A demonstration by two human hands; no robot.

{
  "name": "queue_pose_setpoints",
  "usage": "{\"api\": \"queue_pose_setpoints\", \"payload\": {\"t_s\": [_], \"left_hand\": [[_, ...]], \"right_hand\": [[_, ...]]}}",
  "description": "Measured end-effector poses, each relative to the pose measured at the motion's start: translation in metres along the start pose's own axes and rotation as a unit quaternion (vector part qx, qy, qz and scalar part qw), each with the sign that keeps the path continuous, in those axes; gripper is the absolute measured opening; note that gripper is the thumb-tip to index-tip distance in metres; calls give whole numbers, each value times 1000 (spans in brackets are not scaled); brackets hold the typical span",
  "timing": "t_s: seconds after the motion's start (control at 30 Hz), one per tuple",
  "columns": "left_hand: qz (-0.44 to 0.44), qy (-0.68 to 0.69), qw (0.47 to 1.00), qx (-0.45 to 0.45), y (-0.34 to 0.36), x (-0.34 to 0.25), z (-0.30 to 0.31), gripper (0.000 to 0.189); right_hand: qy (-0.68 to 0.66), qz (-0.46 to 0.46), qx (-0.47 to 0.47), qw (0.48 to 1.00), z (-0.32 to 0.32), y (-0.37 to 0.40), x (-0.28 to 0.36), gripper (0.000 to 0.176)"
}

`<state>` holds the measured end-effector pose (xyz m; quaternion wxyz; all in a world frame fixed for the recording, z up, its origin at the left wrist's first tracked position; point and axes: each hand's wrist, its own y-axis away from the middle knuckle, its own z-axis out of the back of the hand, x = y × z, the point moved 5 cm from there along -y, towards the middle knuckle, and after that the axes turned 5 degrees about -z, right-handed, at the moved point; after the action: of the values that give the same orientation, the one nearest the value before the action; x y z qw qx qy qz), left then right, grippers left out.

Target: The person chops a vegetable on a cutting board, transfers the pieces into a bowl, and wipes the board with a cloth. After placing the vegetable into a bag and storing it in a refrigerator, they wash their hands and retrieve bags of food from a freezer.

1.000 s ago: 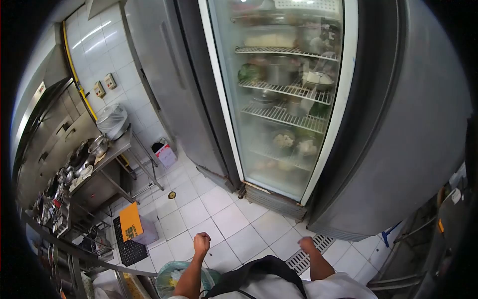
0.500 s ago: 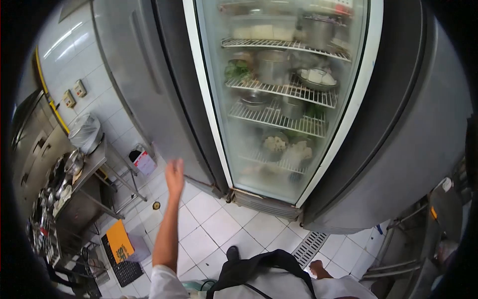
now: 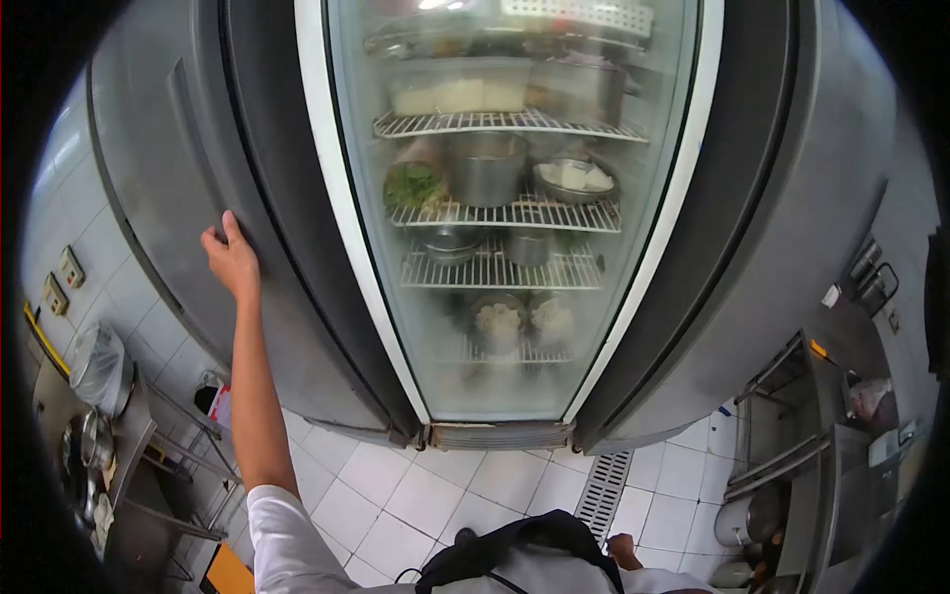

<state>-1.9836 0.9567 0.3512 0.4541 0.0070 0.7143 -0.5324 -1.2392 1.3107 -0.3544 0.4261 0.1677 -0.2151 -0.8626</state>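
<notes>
Scene: A kitchen worker in a white sleeve stands on the tiled floor (image 3: 445, 485) facing two upright refrigerators.
Left hand: The left hand (image 3: 233, 262) is raised, its grip wide, fingers and palm laid flat on the stainless steel door (image 3: 148, 168). It holds nothing.
Where the door is: The stainless steel door stands just left of the glass-door cooler (image 3: 341, 218). The hand rests at the steel door's right edge, beside the dark gap between the two units.
Right hand: The right hand (image 3: 621, 543) hangs low at the hip, mostly hidden by the body, so its grip cannot be told.
Inside the cooler: A steel pot (image 3: 485, 168), a bundle of greens (image 3: 411, 185) and a tray of pale blocks (image 3: 455, 94) sit on wire shelves behind fogged glass.
Nearby: A floor drain grate (image 3: 604, 480) runs below the cooler, and a steel worktop (image 3: 129, 445) stands at far left.
Doing it well: A flat palm seems likely to slip on steel. Fingertips hooked over the door's edge would probably give a surer hold.
Writing: No brand, label or lettering is legible.
</notes>
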Motion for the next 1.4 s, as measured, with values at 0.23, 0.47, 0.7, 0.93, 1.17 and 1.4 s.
{"api": "queue_pose_setpoints", "payload": {"t_s": [0.23, 0.47, 0.7, 0.93, 1.17, 1.4], "left_hand": [[4, -13, 1000, 10, 8, -10, 10, 52], [-9, -27, 1000, 5, 2, -9, 26, 47], [-8, 60, 998, -35, 1, 10, 122, 48], [31, 179, 982, -43, -37, 81, 249, 39], [98, 252, 959, -86, -72, 149, 341, 42], [88, 189, 974, -92, -111, 195, 404, 37]], "right_hand": [[-118, 27, 6, 993, -62, 3, -14, 14], [-171, -2, -14, 985, -72, -29, -32, 14], [-219, 41, 21, 975, 9, -85, -50, 14], [-404, -7, 99, 909, 108, -155, -10, 15], [-424, 40, 141, 894, 180, -185, 73, 15], [-322, 94, 184, 924, 207, -199, 180, 16]]}}
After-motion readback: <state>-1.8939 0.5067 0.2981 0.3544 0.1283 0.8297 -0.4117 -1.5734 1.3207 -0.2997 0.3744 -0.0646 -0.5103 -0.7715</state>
